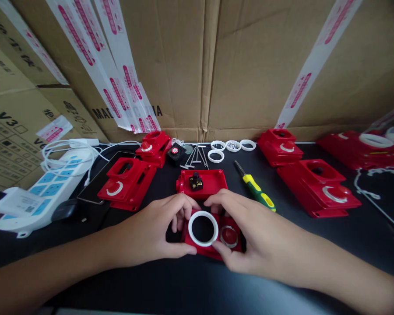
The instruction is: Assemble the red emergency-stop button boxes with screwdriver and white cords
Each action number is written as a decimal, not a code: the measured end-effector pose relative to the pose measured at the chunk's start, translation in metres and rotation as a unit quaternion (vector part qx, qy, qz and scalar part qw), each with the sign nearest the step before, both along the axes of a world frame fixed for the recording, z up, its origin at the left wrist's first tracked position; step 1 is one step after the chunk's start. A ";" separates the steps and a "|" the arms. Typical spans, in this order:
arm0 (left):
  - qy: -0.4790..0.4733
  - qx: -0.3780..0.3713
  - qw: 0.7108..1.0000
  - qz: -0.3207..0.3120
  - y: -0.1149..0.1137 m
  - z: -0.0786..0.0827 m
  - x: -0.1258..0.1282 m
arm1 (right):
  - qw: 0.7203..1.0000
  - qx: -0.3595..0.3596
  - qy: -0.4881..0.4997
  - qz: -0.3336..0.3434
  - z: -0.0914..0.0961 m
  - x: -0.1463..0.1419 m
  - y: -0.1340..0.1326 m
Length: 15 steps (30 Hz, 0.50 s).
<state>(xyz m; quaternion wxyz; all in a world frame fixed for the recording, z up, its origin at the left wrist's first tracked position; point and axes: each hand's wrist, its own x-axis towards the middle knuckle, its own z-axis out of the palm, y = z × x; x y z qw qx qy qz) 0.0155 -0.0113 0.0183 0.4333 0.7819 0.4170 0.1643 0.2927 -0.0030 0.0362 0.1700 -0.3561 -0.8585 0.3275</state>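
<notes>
A red plastic housing cover (191,241) is tilted toward me just above or on the black table. A white ring (202,244) sits over its round hole, with a red button (229,236) to the right. My left hand (160,227) grips the cover's left side, thumb at the lower left of the ring. From the right, my right hand (246,232) holds the cover, its thumb tip against the ring's lower right edge. Just beyond lies an open red base box (213,181) with a black switch block (195,182) inside.
A green and yellow screwdriver (256,188) lies right of the base box. Several white rings (216,156) and metal T-shaped pins (197,157) lie behind. Red housings (128,183) stand on both sides. A white power strip (55,183) is at left; cardboard boxes (249,65) wall the back.
</notes>
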 end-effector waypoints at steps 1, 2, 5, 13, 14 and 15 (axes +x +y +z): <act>0.001 0.005 1.000 -0.003 0.000 0.000 0.000 | 1.000 0.004 0.002 0.003 0.000 0.000 0.000; 0.003 0.009 1.000 -0.003 0.000 0.000 0.000 | 1.000 0.009 0.004 0.004 0.001 0.000 0.000; 0.007 0.010 1.000 0.006 -0.001 -0.003 -0.002 | 1.000 0.015 0.007 0.007 0.001 0.000 0.001; 0.026 0.009 1.000 0.007 0.001 -0.005 -0.002 | 1.000 0.011 0.000 0.024 -0.001 0.002 0.004; 0.023 0.006 1.000 0.007 0.001 -0.004 -0.002 | 1.000 0.007 0.000 0.025 -0.001 0.003 0.005; 0.021 0.004 1.000 0.006 0.001 -0.003 -0.002 | 1.000 0.005 0.000 0.026 -0.001 0.004 0.005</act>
